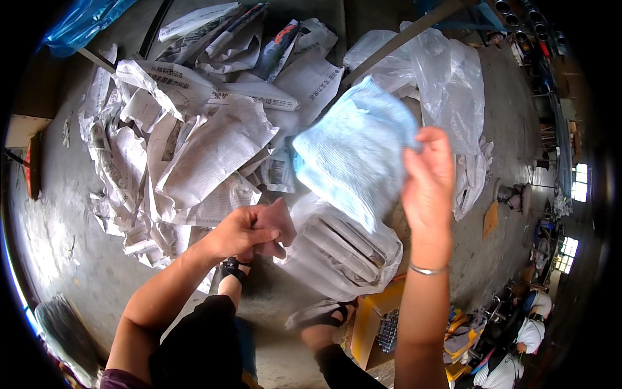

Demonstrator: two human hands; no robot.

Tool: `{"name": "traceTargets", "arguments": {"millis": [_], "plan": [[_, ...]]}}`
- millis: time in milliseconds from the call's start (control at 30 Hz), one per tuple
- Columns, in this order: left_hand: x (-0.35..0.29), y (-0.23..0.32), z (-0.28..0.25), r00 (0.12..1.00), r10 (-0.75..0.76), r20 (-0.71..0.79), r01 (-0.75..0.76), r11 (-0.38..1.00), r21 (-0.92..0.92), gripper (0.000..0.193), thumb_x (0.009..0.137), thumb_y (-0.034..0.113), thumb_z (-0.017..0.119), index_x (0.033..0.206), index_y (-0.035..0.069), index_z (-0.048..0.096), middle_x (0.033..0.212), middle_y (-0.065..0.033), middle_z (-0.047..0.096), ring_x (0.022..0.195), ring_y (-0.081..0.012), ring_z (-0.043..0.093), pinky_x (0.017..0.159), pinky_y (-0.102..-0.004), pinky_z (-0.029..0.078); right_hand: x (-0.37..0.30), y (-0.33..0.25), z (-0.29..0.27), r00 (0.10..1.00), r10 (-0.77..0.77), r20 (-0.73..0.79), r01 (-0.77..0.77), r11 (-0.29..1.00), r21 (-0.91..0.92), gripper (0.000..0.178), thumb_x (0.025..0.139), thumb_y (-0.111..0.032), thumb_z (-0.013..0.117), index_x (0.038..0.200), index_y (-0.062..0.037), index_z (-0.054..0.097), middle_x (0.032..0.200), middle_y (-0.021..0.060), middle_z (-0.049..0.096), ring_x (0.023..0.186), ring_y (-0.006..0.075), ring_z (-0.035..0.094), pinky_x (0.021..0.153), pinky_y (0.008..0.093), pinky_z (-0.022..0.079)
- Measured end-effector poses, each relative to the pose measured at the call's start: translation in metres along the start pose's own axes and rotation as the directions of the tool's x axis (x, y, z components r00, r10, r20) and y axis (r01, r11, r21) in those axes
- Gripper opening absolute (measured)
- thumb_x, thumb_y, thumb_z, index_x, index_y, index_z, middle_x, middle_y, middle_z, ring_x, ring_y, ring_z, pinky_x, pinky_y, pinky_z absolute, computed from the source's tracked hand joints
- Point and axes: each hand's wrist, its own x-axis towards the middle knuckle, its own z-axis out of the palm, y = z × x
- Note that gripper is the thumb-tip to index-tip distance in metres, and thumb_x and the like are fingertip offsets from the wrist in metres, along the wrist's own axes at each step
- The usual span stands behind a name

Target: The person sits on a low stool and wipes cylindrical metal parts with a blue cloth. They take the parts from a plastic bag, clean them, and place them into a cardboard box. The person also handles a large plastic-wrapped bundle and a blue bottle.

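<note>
My right hand (430, 176) is closed on one edge of a light blue cloth (359, 146), which hangs spread out to the left of the fingers. Lower and to the left, my left hand (241, 235) pinches a small folded dull-pink piece (277, 223) that looks like cloth. Beneath the blue cloth lies a clear plastic bag (308, 249) with folded newspapers (353, 249) inside. Beside my left hand spreads a large heap of crumpled newspaper sheets (214, 146).
Another clear plastic bag (447, 84) lies at the far right. A yellow carton (369, 318) holding small dark items stands near my right foot. Blue plastic sheeting (84, 26) is at the far left. People (528, 330) sit among piled goods at the lower right.
</note>
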Motion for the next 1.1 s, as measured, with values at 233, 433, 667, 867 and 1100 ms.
{"name": "traceTargets", "arguments": {"millis": [233, 433, 667, 867, 1100], "plan": [[0.000, -0.010, -0.004, 0.998, 0.054, 0.009, -0.054, 0.997, -0.049, 0.018, 0.085, 0.015, 0.069, 0.097, 0.003, 0.062, 0.087, -0.0021, 0.065, 0.080, -0.0080, 0.058, 0.074, -0.0237, 0.047, -0.011, 0.078, -0.028, 0.993, 0.084, -0.081, -0.114, 0.836, -0.537, 0.022, 0.083, 0.003, 0.058, 0.103, -0.0035, 0.061, 0.100, 0.0044, 0.055, 0.077, 0.0095, 0.049, 0.066, 0.0238, 0.043], [-0.006, 0.002, 0.003, 0.995, -0.026, 0.092, 0.019, 0.997, 0.079, 0.019, 0.087, 0.015, 0.068, 0.100, 0.002, 0.063, 0.087, -0.0009, 0.066, 0.076, -0.0059, 0.058, 0.062, -0.0209, 0.049, -0.040, 0.055, -0.019, 0.981, -0.124, -0.149, -0.007, 0.744, -0.668, 0.047, 0.080, -0.007, 0.068, 0.123, -0.0014, 0.049, 0.118, 0.0112, 0.055, 0.102, 0.0189, 0.054, 0.084, 0.0329, 0.045], [-0.014, -0.007, 0.039, 0.966, 0.160, 0.202, -0.139, 0.983, -0.117, 0.030, 0.087, 0.017, 0.067, 0.113, 0.003, 0.058, 0.083, -0.0012, 0.064, 0.069, -0.0085, 0.061, 0.055, -0.0221, 0.051, -0.169, 0.064, 0.032, 0.868, 0.392, 0.306, -0.131, 0.774, -0.620, 0.089, 0.076, -0.032, 0.077, 0.138, 0.0052, 0.025, 0.132, 0.0236, 0.044, 0.125, 0.0317, 0.044, 0.103, 0.0402, 0.035], [-0.003, -0.024, 0.044, 0.916, 0.340, 0.215, -0.333, 0.941, -0.068, 0.061, 0.086, 0.007, 0.066, 0.137, 0.009, 0.034, 0.122, -0.0078, 0.050, 0.112, -0.0173, 0.049, 0.093, -0.0328, 0.044, -0.157, -0.038, 0.009, 0.911, 0.213, -0.353, -0.228, 0.974, -0.002, 0.062, 0.076, 0.008, 0.054, 0.135, 0.0004, 0.038, 0.134, 0.0118, 0.047, 0.123, 0.0255, 0.047, 0.105, 0.0411, 0.037], [0.003, -0.057, 0.029, 0.943, 0.308, 0.128, -0.325, 0.934, 0.149, 0.051, 0.085, 0.011, 0.068, 0.130, 0.006, 0.042, 0.110, -0.0079, 0.059, 0.099, -0.0164, 0.056, 0.086, -0.0311, 0.048, -0.036, -0.283, 0.001, 0.443, -0.895, -0.044, 0.711, 0.381, -0.590, 0.051, 0.090, -0.010, 0.055, 0.136, 0.0005, 0.035, 0.126, 0.0145, 0.051, 0.114, 0.0241, 0.053, 0.097, 0.0372, 0.043]]}}
